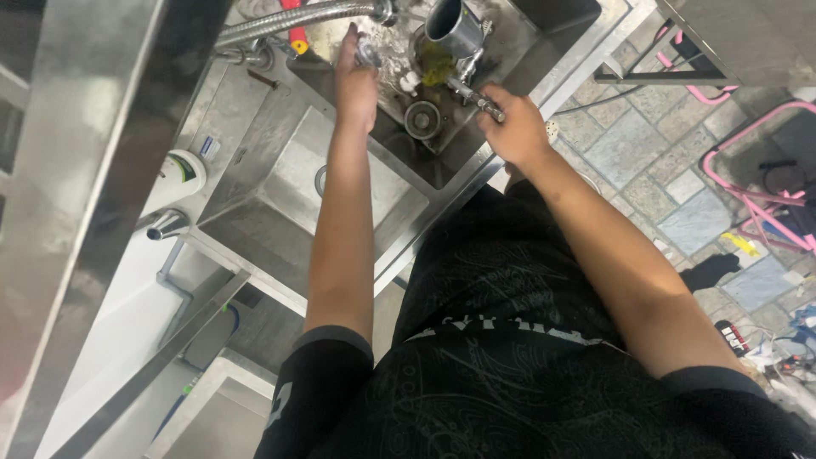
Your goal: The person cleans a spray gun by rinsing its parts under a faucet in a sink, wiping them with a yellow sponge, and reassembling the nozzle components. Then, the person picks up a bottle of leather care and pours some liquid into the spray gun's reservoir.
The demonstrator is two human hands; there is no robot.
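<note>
Steel sink [255, 183] fills the left and middle of the view, and it has two tubs. The near tub looks bare, with just a round drain [320, 180] showing. The far tub [442, 161] holds the washing: a round metal ring part [422, 118] lies at the bottom, beside some yellow-green mess [435, 61] and wet splashes. A shiny metal cup [452, 27] stands tilted at the far edge of that tub, and I cannot see inside it. A bendy metal hose [280, 23] runs along the far side.

The left hand [355, 78] is closed around a small shiny metal piece [368, 55] in the wet spot. The right hand [512, 127] grips a thin metal rod [476, 97] that sticks out over the tub. The washing looks partly done: two pieces are in the hands, while the ring, the cup and the mess look like they are still waiting.

On the counter to the left sits a white bottle [180, 175].
</note>
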